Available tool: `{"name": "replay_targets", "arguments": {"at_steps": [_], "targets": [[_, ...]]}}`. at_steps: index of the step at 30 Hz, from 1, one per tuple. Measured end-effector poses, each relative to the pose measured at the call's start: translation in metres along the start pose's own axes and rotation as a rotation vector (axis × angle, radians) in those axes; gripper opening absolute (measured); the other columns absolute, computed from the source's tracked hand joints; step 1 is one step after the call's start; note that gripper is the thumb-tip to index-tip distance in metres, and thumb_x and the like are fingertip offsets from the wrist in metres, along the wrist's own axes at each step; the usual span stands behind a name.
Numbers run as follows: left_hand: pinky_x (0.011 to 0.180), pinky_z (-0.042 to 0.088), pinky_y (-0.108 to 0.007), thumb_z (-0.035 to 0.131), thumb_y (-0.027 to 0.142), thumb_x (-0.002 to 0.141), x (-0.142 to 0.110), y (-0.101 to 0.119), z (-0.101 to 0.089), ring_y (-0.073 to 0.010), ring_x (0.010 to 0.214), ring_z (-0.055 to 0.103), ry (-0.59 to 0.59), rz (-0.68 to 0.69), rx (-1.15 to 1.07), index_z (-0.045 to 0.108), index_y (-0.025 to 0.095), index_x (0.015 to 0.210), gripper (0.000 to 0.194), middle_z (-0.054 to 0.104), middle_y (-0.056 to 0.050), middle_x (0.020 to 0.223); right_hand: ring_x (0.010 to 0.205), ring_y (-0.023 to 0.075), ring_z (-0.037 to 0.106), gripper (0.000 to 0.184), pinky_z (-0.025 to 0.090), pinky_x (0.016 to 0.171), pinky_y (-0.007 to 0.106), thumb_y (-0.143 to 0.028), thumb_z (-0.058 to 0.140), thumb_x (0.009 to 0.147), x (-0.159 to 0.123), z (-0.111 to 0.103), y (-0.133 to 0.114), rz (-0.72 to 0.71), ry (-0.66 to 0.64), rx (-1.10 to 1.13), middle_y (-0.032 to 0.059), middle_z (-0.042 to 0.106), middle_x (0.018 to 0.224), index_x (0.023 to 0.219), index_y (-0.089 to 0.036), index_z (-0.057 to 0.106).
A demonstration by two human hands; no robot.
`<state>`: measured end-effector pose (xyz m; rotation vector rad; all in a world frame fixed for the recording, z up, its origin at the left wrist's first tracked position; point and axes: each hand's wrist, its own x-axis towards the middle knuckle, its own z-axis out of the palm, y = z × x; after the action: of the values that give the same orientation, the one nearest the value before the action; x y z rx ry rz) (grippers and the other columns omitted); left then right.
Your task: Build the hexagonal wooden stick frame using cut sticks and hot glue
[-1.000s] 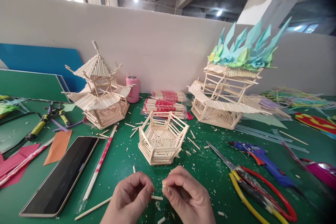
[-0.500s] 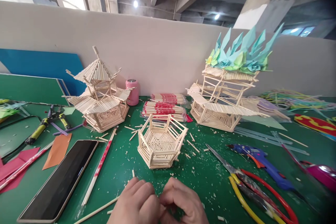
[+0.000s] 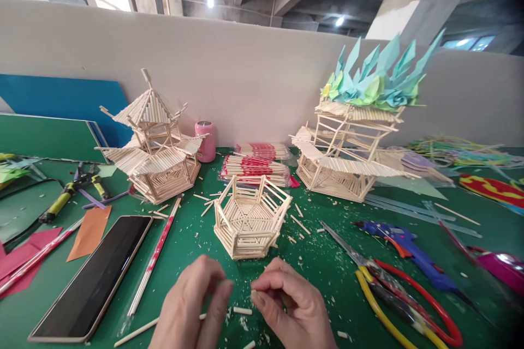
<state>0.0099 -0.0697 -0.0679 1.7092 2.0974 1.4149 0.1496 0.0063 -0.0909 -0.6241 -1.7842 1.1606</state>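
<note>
My left hand (image 3: 192, 302) is over the green table at the front, thumb and fingers apart, with nothing visible in its grasp. To its right, my right hand (image 3: 292, 305) is closed in a pinch; whatever lies between thumb and forefinger is too small to make out. A short cut stick (image 3: 242, 311) lies on the table between the hands. One longer wooden stick (image 3: 137, 332) runs partly behind my left hand. Just beyond both hands stands a hexagonal stick frame (image 3: 251, 245) with a floor of laid sticks, posts and side rails, touched by neither hand.
Two stick pavilions stand behind: a roofed one (image 3: 158, 169) left, another (image 3: 339, 169) right topped with blue folded paper. Packs of sticks (image 3: 256, 169) lie between. Scissors (image 3: 344, 245), pliers (image 3: 376, 305) and a blue glue gun (image 3: 409, 253) occupy the right; a phone (image 3: 94, 278) the left.
My hands were together and have moved apart, the left one opening to the left. A short cut stick now shows on the table between them.
</note>
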Motion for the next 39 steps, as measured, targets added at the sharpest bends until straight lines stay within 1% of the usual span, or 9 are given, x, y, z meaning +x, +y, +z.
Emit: {"name": "replay_targets", "arguments": {"at_steps": [3, 5, 10, 12, 17, 22, 26, 31, 39], "targets": [[0.056, 0.037, -0.026, 0.032, 0.040, 0.092, 0.002, 0.002, 0.007, -0.0148, 0.055, 0.048, 0.036, 0.417, 0.214, 0.048, 0.022, 0.076, 0.029, 0.053, 0.001, 0.060, 0.053, 0.0086, 0.051, 0.005, 0.041, 0.045, 0.017, -0.018, 0.061, 0.077, 0.001, -0.003, -0.001, -0.072, -0.098, -0.118, 0.0004, 0.055, 0.064, 0.074, -0.017, 0.065], [0.052, 0.032, -0.027, 0.032, 0.022, 0.092, 0.006, 0.001, 0.008, -0.0128, 0.049, 0.045, -0.070, 0.627, 0.355, 0.046, 0.021, 0.067, 0.028, 0.053, 0.001, 0.055, 0.051, 0.0083, 0.049, 0.007, 0.040, 0.045, 0.017, -0.017, 0.061, 0.076, 0.001, -0.003, -0.002, -0.101, -0.125, -0.172, -0.0001, 0.053, 0.062, 0.070, -0.016, 0.064], [0.052, 0.028, -0.030, 0.023, 0.006, 0.089, 0.013, 0.001, -0.001, -0.0129, 0.044, 0.039, -0.082, 0.817, 0.470, 0.041, 0.020, 0.057, 0.038, 0.048, 0.002, 0.049, 0.049, 0.0077, 0.046, 0.009, 0.038, 0.044, 0.016, -0.013, 0.060, 0.072, -0.002, -0.001, -0.001, -0.095, -0.159, -0.209, -0.0016, 0.050, 0.057, 0.064, -0.016, 0.063], [0.053, 0.030, -0.029, 0.026, 0.009, 0.089, 0.012, -0.003, -0.002, -0.0133, 0.047, 0.043, -0.226, 0.838, 0.500, 0.044, 0.020, 0.061, 0.035, 0.053, 0.001, 0.054, 0.049, 0.0076, 0.045, 0.010, 0.038, 0.044, 0.016, -0.015, 0.060, 0.072, -0.002, 0.000, -0.001, -0.076, -0.179, -0.197, -0.0017, 0.050, 0.057, 0.063, -0.016, 0.062], [0.048, 0.029, -0.026, 0.029, 0.015, 0.089, 0.009, -0.018, 0.000, -0.0123, 0.044, 0.041, -0.067, 0.473, 0.334, 0.044, 0.020, 0.060, 0.033, 0.047, 0.002, 0.051, 0.049, 0.0075, 0.046, 0.014, 0.038, 0.043, 0.017, -0.027, 0.060, 0.078, -0.001, 0.001, 0.000, 0.023, -0.077, -0.109, -0.0002, 0.053, 0.062, 0.068, -0.016, 0.064], [0.047, 0.029, -0.021, 0.050, 0.040, 0.083, 0.014, -0.010, -0.003, -0.0099, 0.049, 0.036, -0.324, -0.216, -0.182, 0.045, 0.018, 0.051, 0.039, 0.039, 0.004, 0.050, 0.051, 0.0086, 0.049, 0.015, 0.041, 0.046, 0.018, -0.029, 0.059, 0.081, 0.000, 0.000, -0.001, 0.034, 0.047, -0.084, 0.0007, 0.055, 0.065, 0.072, -0.018, 0.065], [0.050, 0.032, -0.020, 0.059, 0.058, 0.071, 0.016, 0.002, 0.004, -0.0093, 0.052, 0.042, -0.573, -0.561, -0.656, 0.062, 0.015, 0.063, 0.044, 0.052, 0.001, 0.058, 0.053, 0.0086, 0.052, 0.009, 0.043, 0.046, 0.017, -0.021, 0.059, 0.080, 0.000, -0.004, -0.001, -0.094, -0.024, -0.109, 0.0009, 0.056, 0.067, 0.079, -0.019, 0.068], [0.047, 0.030, -0.019, 0.072, 0.055, 0.059, 0.011, 0.004, 0.012, -0.0062, 0.046, 0.043, -0.534, -0.794, -0.947, 0.065, 0.014, 0.059, 0.042, 0.058, 0.000, 0.055, 0.058, 0.0094, 0.054, 0.015, 0.045, 0.047, 0.017, -0.012, 0.060, 0.079, 0.000, -0.010, 0.001, -0.232, -0.070, -0.192, 0.0014, 0.055, 0.069, 0.089, -0.019, 0.068], [0.045, 0.025, -0.017, 0.079, 0.044, 0.058, 0.008, 0.001, 0.017, -0.0025, 0.042, 0.041, -0.486, -0.895, -1.167, 0.068, 0.013, 0.060, 0.033, 0.060, 0.000, 0.053, 0.060, 0.0105, 0.055, 0.035, 0.047, 0.049, 0.019, -0.004, 0.055, 0.078, -0.002, -0.009, 0.001, -0.289, -0.002, -0.192, 0.0020, 0.056, 0.075, 0.107, -0.023, 0.064]]}}
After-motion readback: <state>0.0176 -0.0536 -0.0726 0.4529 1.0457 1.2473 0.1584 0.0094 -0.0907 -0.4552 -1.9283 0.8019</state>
